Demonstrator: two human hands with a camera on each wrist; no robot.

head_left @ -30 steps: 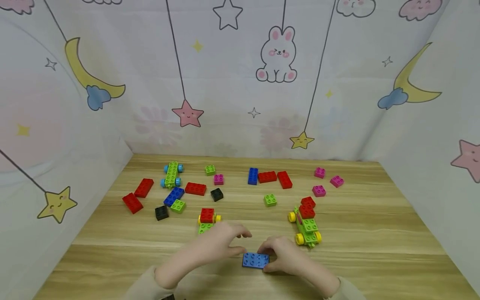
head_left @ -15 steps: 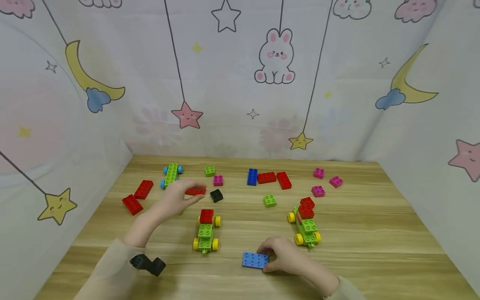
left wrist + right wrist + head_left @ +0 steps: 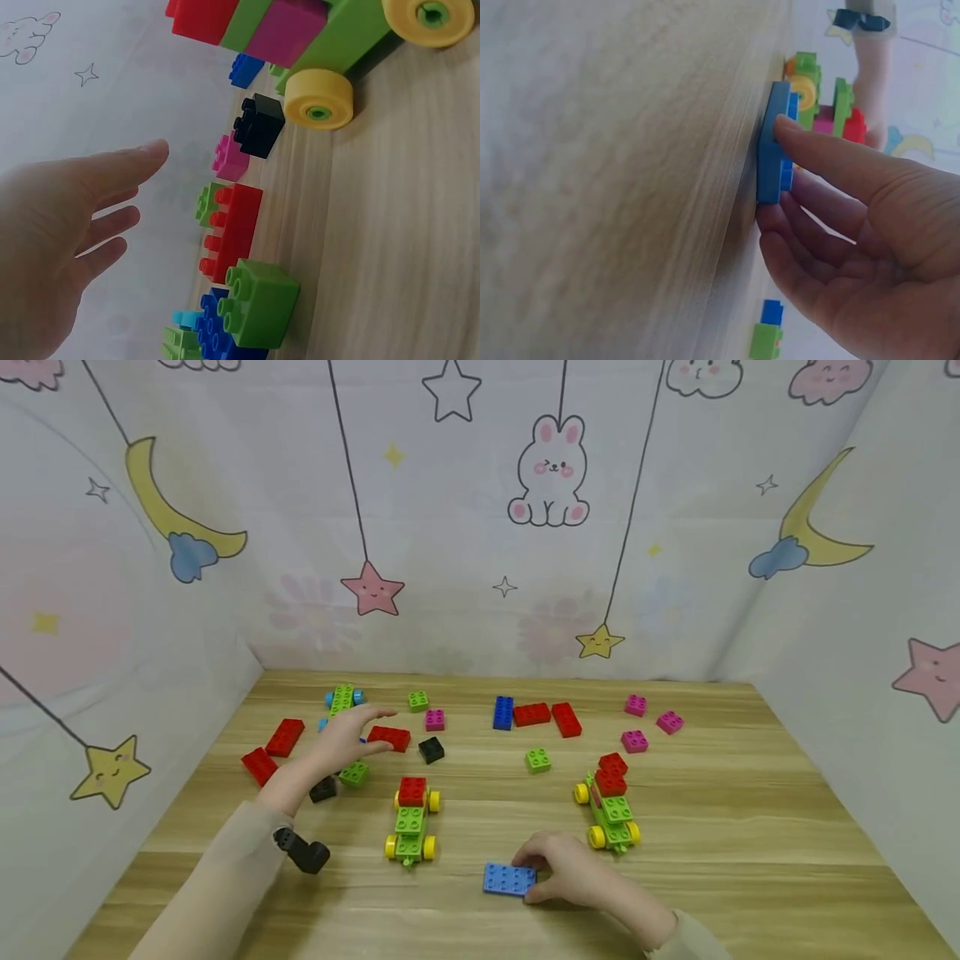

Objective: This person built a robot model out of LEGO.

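My right hand pinches the right end of a light blue eight-stud building brick, which lies on the table. In the right wrist view the thumb presses one side of it. My left hand hovers over the far left bricks, thumb and fingers apart, holding nothing. Closest to it are a red brick and a lime green brick. The hand partly covers a dark blue brick and a lime car base with light blue wheels.
Two lime brick cars with yellow wheels stand on the table, one left of centre and one at right. Black bricks, pink bricks and several red ones are scattered about. A patterned white cloth encloses the table.
My left hand has left the light blue brick's side and moved to the far left bricks, uncovering the left car. The right hand has kept its grip on the brick.
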